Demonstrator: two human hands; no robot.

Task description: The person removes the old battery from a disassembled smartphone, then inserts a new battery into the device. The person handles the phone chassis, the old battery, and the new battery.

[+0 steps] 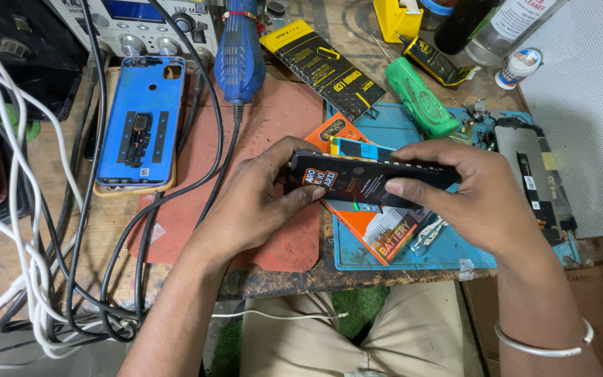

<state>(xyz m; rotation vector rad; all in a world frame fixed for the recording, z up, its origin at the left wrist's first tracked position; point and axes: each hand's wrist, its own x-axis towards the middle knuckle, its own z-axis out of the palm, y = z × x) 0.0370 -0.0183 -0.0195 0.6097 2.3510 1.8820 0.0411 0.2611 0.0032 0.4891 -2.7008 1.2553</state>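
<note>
Worn, scratched wooden counter (8, 258) with a chipped dark front edge, under even bright light. Covered in part by a red silicone work mat (273, 119) and a blue one (413, 255). Below, brown cardboard (594, 293) and a patch of green floor (228, 342).

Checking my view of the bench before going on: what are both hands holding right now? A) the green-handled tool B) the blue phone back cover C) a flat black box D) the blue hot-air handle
C: the left hand and right hand grip the two ends of the flat black box; the other three lie untouched on the bench.
</note>
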